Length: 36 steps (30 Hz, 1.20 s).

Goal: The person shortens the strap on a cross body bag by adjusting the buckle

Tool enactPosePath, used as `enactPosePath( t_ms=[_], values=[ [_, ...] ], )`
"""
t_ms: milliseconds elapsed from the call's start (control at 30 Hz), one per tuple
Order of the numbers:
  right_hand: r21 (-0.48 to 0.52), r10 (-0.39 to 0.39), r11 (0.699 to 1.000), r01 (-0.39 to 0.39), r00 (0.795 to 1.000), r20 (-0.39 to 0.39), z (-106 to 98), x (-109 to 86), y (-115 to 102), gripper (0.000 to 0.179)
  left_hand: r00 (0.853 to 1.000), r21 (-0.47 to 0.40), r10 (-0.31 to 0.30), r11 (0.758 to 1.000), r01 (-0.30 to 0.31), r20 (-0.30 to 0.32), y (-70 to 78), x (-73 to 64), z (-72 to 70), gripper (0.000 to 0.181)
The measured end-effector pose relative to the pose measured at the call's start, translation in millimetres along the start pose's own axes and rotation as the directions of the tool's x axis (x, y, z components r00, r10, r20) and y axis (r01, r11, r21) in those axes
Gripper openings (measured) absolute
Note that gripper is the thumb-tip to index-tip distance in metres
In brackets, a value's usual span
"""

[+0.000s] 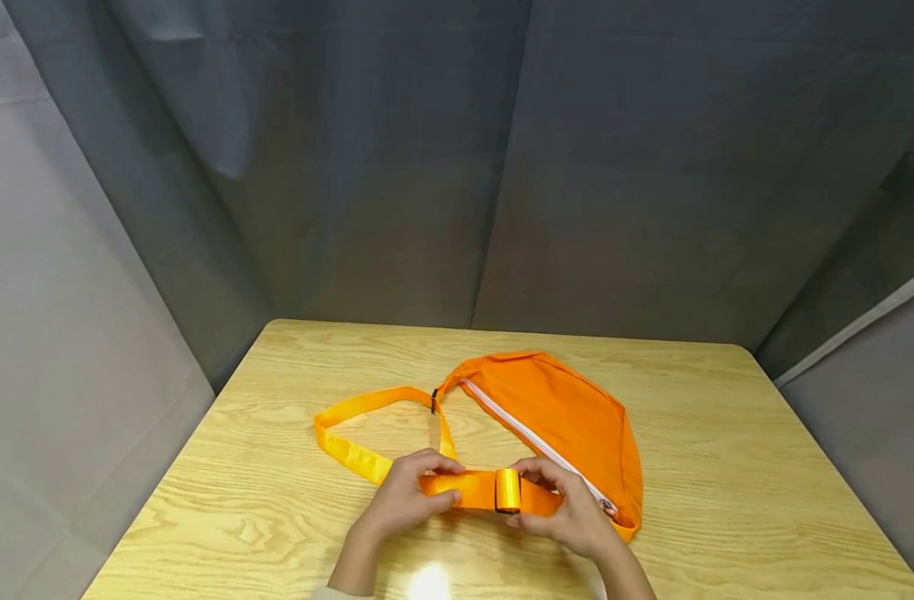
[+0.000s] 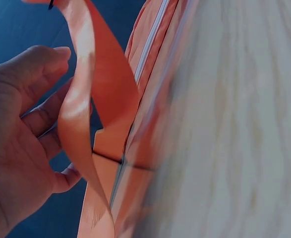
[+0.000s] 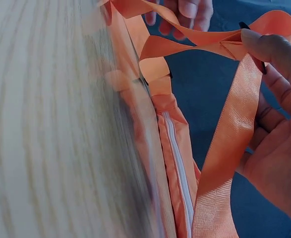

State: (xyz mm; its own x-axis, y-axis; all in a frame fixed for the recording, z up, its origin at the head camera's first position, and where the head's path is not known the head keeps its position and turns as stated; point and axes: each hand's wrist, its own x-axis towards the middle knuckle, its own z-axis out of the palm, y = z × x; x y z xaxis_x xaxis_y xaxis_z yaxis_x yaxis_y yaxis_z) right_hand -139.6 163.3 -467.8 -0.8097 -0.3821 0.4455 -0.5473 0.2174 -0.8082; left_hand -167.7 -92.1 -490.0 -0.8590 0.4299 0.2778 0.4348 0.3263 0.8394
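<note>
An orange bag (image 1: 561,408) with a white zipper (image 1: 527,437) lies on the table, its orange strap (image 1: 471,490) looping out to the left. My left hand (image 1: 407,496) holds a stretch of this strap between thumb and fingers. At the right end of that stretch, my right hand (image 1: 572,512) pinches the strap beside a black slider buckle (image 3: 263,67). A small loop of strap (image 1: 508,490) stands up through the slider. In the right wrist view the thumb (image 3: 252,42) presses on the webbing there, with the other fingers behind it.
Pale wood-grain table (image 1: 726,467) lies under everything. A second black strap fitting (image 1: 434,401) sits near the bag's upper left corner. Grey curtains (image 1: 614,167) hang behind the table and on both sides.
</note>
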Motion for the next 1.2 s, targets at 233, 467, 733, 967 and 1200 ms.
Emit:
enactPosePath(
  t_ms=[233, 467, 733, 967, 1200],
  values=[
    [0.012, 0.015, 1.0, -0.015, 1.0, 0.016, -1, 4.9, -19, 0.047, 0.999, 0.028, 0.034, 0.999, -0.034, 0.012, 2.9, 6.2, 7.7, 0.022],
    [-0.006, 0.046, 0.999, -0.046, 0.999, 0.001, -2, 3.2, -19, 0.048, 1.0, 0.016, -0.019, 1.0, 0.019, -0.014, -1.7, -2.6, -0.2, 0.026],
    [-0.009, 0.067, 0.998, -0.067, 0.998, -0.011, -4, 0.3, -16, 0.049, 0.995, 0.036, -0.097, 0.995, 0.097, -0.015, -5.4, -9.2, -12.0, 0.028],
    [0.036, 0.046, 0.998, -0.046, 0.999, 0.01, -2, 1.0, -15, 0.048, 0.993, 0.053, -0.11, 0.993, 0.107, 0.051, -6.3, -5.5, -5.6, 0.026],
    [0.046, 0.041, 0.998, -0.042, 0.999, 0.018, -1, 2.2, -17, 0.048, 0.997, 0.072, -0.034, 0.997, 0.029, 0.073, 0.8, 4.8, 6.6, 0.023]
  ],
)
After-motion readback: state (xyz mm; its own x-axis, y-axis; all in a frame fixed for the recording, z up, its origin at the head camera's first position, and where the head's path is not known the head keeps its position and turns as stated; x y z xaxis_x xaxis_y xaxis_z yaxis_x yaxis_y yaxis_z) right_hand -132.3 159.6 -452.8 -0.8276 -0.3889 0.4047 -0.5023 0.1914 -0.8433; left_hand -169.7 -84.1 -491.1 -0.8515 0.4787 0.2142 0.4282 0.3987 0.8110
